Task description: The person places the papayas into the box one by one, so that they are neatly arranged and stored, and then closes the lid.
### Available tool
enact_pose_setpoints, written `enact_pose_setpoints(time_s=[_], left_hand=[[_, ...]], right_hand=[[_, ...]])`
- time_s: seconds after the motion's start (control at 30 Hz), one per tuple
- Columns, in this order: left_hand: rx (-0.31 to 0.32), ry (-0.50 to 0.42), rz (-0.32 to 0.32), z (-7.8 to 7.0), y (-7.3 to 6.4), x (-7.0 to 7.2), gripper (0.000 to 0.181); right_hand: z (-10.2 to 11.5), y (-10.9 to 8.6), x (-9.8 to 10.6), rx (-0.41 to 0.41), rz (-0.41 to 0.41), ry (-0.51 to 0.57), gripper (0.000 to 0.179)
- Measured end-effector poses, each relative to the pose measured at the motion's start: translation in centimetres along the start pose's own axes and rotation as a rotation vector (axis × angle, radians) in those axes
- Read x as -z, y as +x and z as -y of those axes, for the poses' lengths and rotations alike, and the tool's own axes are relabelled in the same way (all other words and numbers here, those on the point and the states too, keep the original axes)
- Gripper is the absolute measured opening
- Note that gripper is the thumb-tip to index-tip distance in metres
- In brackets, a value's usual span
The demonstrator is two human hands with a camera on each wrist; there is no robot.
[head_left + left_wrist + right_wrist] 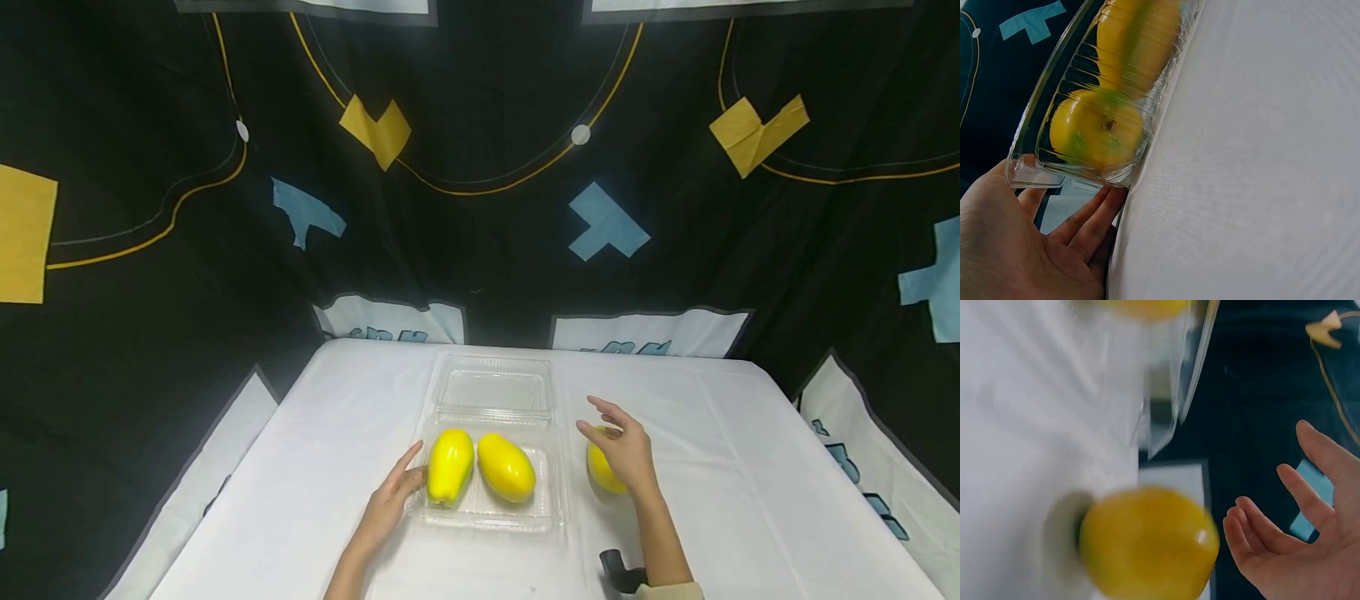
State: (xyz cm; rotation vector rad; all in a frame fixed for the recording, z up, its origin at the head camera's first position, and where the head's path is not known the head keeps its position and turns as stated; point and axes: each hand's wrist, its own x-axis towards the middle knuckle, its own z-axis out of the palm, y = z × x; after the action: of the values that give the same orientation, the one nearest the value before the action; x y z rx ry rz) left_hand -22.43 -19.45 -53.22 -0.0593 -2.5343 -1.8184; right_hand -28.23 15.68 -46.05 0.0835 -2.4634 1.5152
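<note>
A clear plastic clamshell container (551, 500) lies unfolded on the white table, its lid (495, 387) laid back at the far side. In its near half are two yellow fruits: a long papaya-like one (450, 467) on the left and a rounder mango-like one (506, 468) beside it. My left hand (386, 508) touches the container's left side, fingers extended along the wall and rim (1035, 175). A third yellow fruit (1150, 544) rests on the table right of the container. Over it my right hand (626, 450) hovers with loosely bent fingers, partly hiding the fruit in the head view; nothing is in its grasp.
The white table (750, 500) extends to both sides of the container. A dark curtain (480, 250) with yellow and blue patches hangs behind and beside it. A black strap-like device (621, 573) is at my right wrist, near a beige sleeve (670, 591).
</note>
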Motion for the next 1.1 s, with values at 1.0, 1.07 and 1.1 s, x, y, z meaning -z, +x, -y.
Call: enact_pose_setpoints(time_s=[1.0,1.07,1.1], left_hand=[[-0.01,0.011,0.008,0.0,0.0,0.0,0.049],[-0.007,0.015,0.009,0.0,0.0,0.0,0.049],[-0.005,0.017,0.01,-0.1,0.0,0.0,0.049]], right_hand=[[-8.6,0.6,2.0,-0.169,0.146,-0.065,0.071],[-8.7,0.6,2.0,-0.194,0.162,-0.057,0.07],[-8.5,0.6,2.0,-0.21,0.17,-0.053,0.07]])
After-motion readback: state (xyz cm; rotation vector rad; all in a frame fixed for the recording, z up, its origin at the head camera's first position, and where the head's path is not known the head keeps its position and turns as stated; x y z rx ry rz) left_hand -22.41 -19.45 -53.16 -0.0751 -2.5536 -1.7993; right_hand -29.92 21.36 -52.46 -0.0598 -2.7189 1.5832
